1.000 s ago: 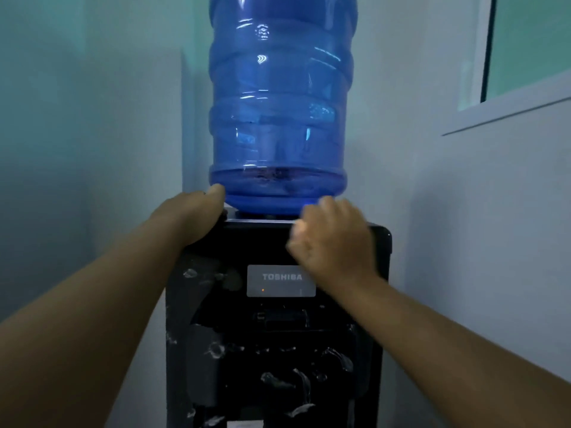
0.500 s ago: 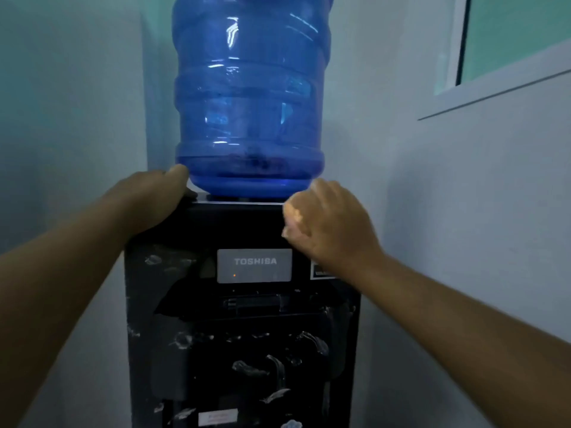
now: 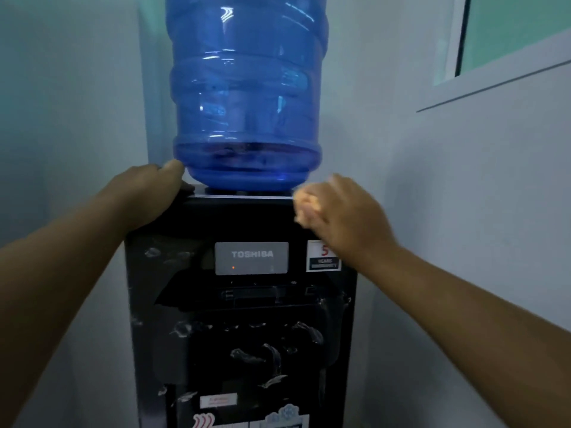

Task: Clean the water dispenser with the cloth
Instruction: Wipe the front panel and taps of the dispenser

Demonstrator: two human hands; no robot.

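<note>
Water dispenser, black and upright, stands in a corner between two pale walls, with a window high on the right one; a blue bottle sits neck-down on its top; a grey panel reading TOSHIBA is on the front, a warranty sticker just beside it on the right, dark taps lower down; the left hand grips the top left corner of the water dispenser, fingers curled over the edge, close beside the bottle; the right hand is at the top right corner, blurred, fingers bent; whether it grasps anything I cannot tell.
</note>
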